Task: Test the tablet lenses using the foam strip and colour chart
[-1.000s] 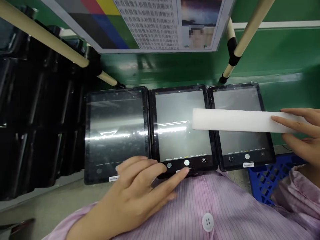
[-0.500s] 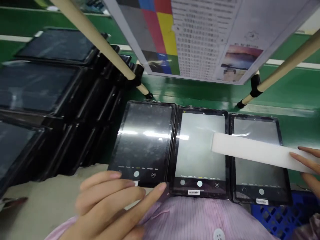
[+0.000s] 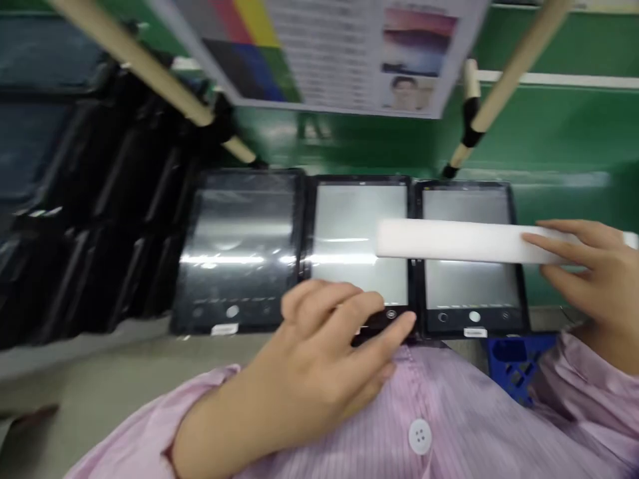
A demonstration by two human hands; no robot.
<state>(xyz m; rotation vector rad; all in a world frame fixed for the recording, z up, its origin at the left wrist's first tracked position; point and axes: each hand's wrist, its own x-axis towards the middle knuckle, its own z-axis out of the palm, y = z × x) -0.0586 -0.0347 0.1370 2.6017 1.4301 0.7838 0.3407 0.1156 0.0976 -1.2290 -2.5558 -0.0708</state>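
My right hand grips a long white bar, perhaps foam, near its right end. The bar lies level across the right tablet and over part of the middle tablet; whether it touches the screens I cannot tell. At the middle tablet's lower edge is my left hand, holding nothing. Its index finger stretches toward that tablet's lower right corner, with the other fingers loosely bent. To the left lies a third tablet, darker-screened. All three show what looks like a camera screen.
Stacks of black tablets fill the left side. A printed chart hangs over the far side between beige poles. Beneath is a green bench top. A blue plastic basket sits at the lower right.
My left hand has moved right, from the left tablet's lower edge to the middle tablet's. The view has shifted, bringing more of my right hand into sight. It keeps hold of the white bar.
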